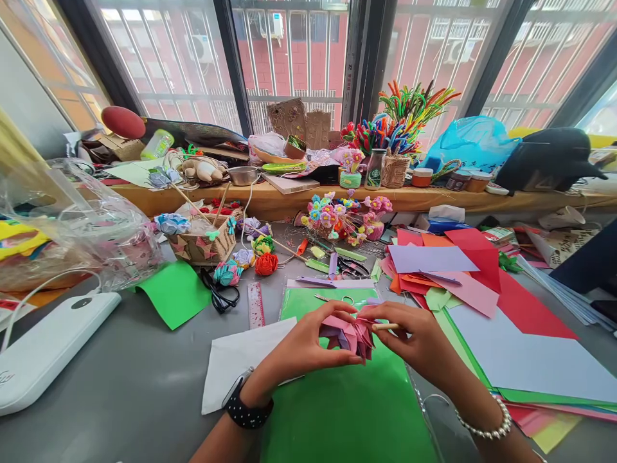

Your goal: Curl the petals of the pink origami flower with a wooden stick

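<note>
A folded paper flower, pink with some lilac petals, is held above a green plastic-covered folder. My left hand grips it from the left, fingers over the top and thumb underneath. At its right edge, my right hand has its fingers closed around a short pale stick, fingertips touching the petals. Partly hidden behind the hands, small scissors lie on the folder's upper part. A white folded sheet sits left of the folder, below a pink-patterned ruler.
Stacked coloured paper covers the right side. Black-handled scissors lie among paper scraps ahead. A cardboard basket with paper flowers stands left, near a green sheet and a white power bank. Craft supplies crowd the windowsill.
</note>
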### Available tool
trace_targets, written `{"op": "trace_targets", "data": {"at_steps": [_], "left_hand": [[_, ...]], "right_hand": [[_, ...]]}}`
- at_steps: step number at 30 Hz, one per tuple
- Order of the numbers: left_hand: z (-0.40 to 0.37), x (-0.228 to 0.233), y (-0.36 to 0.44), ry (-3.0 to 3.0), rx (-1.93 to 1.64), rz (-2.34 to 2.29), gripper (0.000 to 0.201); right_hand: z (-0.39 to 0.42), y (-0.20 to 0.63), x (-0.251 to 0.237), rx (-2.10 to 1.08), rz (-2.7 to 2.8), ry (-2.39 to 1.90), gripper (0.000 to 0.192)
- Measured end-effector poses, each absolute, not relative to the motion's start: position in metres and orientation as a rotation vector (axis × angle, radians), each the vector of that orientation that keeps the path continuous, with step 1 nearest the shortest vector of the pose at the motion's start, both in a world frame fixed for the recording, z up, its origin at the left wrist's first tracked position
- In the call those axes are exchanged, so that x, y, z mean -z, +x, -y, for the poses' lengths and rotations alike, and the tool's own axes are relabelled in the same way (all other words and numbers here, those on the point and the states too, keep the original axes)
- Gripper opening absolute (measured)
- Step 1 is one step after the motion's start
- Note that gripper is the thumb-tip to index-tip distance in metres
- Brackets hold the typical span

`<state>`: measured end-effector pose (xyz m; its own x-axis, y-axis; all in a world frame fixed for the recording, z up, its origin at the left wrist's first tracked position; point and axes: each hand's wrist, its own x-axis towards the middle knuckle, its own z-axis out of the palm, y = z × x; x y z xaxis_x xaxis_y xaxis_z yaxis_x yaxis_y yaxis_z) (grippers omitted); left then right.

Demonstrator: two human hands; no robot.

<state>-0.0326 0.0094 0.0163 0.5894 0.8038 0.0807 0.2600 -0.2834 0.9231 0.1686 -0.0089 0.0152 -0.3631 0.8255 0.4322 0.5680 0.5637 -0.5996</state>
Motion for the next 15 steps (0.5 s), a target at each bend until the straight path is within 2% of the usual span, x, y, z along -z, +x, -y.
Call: {"op": "trace_targets", "data": {"at_steps": [6, 15], "left_hand": [[-0.010, -0.014, -0.032, 1.815, -0.680, -0.900, 0.056], [-0.011, -0.012, -0.031, 1.675, -0.673, -0.900, 0.060]], "right_hand": [[0.009, 0.164, -0.014, -0.486, 2.030, -1.148, 0.019], [0.012, 0.155, -0.017, -0.305, 1.974, -1.192, 0.015]]}}
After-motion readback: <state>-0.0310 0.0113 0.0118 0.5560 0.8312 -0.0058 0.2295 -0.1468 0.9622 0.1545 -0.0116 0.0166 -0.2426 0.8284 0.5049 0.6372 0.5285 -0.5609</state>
